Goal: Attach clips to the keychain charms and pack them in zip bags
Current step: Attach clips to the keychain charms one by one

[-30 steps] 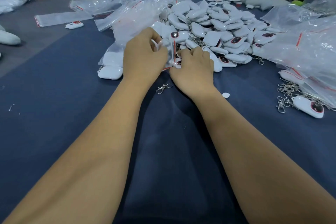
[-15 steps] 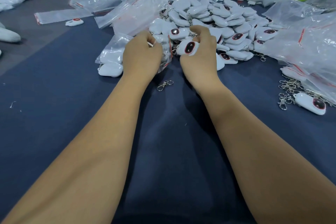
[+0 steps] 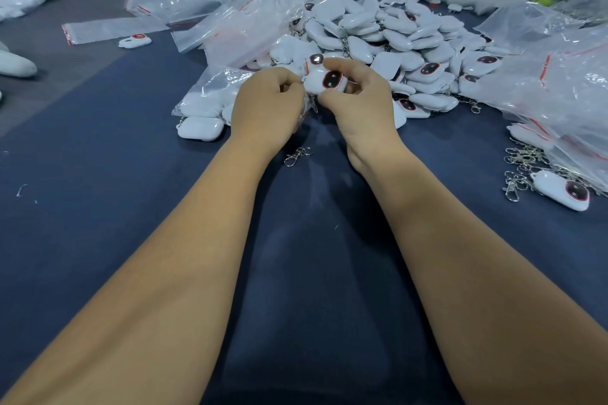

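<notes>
My right hand (image 3: 358, 102) holds a white keychain charm (image 3: 324, 82) with a dark, red-rimmed oval face, fingers curled around it. My left hand (image 3: 266, 105) pinches at the charm's left end, and a clear zip bag edge with a red strip hangs under that hand. Both hands hover just in front of a big pile of white charms (image 3: 394, 39). A loose metal clip (image 3: 297, 155) lies on the dark blue table (image 3: 98, 174) below the hands.
Clear zip bags (image 3: 237, 26) are heaped left of the pile, some filled (image 3: 210, 95). More bags (image 3: 559, 82) lie at right, with a tangle of clips (image 3: 523, 168) and one charm (image 3: 562, 191). A lone charm (image 3: 135, 40) and a flat bag (image 3: 108, 28) lie at far left.
My right hand picked a charm out of the pile and brought it back toward my left hand. The left hand stayed near the zip bag and now pinches at the charm.
</notes>
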The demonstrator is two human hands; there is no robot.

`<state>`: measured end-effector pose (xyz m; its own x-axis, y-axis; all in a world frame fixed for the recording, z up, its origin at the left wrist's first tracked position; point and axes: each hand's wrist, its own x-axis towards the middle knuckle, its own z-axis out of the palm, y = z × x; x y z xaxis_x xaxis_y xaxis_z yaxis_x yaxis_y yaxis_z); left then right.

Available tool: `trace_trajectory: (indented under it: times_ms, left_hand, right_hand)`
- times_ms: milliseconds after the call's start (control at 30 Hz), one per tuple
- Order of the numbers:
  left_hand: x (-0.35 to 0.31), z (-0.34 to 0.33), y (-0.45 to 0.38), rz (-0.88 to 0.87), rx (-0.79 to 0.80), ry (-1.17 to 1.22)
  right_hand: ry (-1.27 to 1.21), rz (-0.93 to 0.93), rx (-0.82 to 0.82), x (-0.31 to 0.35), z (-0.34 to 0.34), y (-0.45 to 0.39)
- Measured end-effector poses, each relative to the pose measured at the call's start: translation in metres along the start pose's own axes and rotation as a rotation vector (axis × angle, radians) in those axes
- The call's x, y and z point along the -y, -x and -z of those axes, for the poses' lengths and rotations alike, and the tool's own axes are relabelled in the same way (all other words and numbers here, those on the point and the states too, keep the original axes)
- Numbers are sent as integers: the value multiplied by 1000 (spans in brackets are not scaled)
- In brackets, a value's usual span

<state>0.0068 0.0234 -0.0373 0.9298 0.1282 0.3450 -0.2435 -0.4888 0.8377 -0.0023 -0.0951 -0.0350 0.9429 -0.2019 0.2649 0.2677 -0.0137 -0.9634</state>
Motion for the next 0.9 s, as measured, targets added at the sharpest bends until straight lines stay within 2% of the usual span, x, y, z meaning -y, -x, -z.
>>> trace_trajectory:
  times_ms: [133, 300, 567, 700, 800, 900]
  left_hand:
    - [-1, -1, 0, 18, 26, 87]
    - [1, -1, -1, 24, 32, 121]
    - [2, 1, -1, 7, 68, 88]
    - [1, 1, -4, 80, -17, 179]
    - [-1, 1, -2, 59, 17, 184]
    - [0, 1, -1, 75, 41, 217]
  right_hand:
    - [-111, -22, 48, 0, 2, 0]
    - [-169, -110, -10, 0, 3, -2]
    - [-119, -42, 105, -2, -1, 0]
    - [-164, -85, 52, -1, -1, -1]
    - [-226, -127, 96, -1, -3, -1]
    - [-145, -124, 148, -5, -7, 0]
